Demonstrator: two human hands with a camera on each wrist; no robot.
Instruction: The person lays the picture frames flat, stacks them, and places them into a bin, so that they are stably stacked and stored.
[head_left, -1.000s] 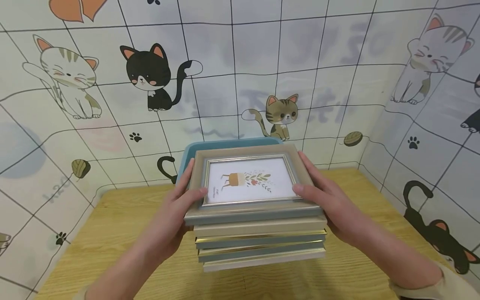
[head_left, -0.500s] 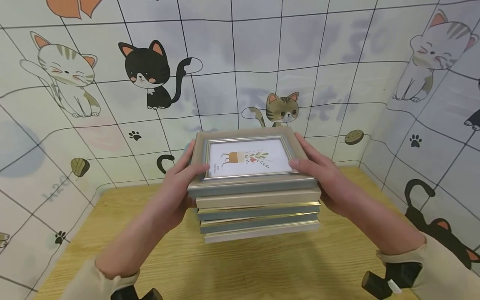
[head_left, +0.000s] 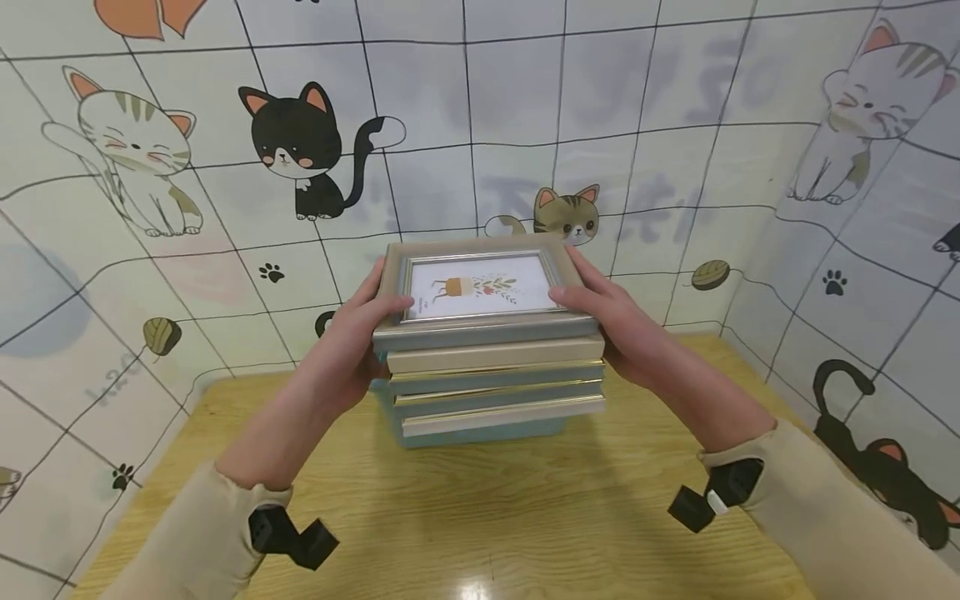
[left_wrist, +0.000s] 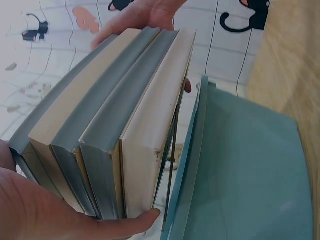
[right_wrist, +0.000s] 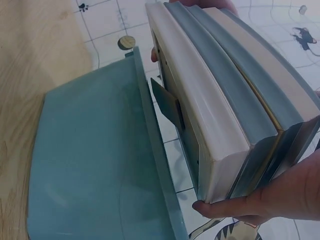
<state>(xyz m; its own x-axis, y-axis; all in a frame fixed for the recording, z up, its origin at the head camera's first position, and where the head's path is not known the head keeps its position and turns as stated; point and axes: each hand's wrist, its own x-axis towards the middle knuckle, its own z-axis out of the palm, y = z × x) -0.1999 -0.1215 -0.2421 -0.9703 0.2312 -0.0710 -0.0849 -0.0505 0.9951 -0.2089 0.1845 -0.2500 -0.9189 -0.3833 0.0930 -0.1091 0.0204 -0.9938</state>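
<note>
Between both hands hangs a stack of several picture frames (head_left: pixel 495 358), beige, grey-blue and gold-edged. The top picture frame (head_left: pixel 480 287) shows a potted-plant print lying sideways. My left hand (head_left: pixel 352 333) grips the stack's left side, thumb on the top frame. On the other side my right hand (head_left: pixel 630 333) grips it the same way. In the right wrist view a finger reaches under the lowest frame, whose back has a stand flap (right_wrist: pixel 168 103) sticking out. A light blue plastic bin (left_wrist: pixel 250 165) stands below, apart from the stack; its inside is hidden.
The wooden tabletop (head_left: pixel 487 508) runs up to walls covered with a cat-print sheet (head_left: pixel 435 100) behind and at both sides. A black wrist camera (head_left: pixel 288 537) is strapped to the left sleeve, another wrist camera (head_left: pixel 716 492) to the right.
Both hands have carried the stack away from me toward the back wall, lately a little leftward. The bin's far rim, seen earlier, is now hidden; its front wall shows below the stack.
</note>
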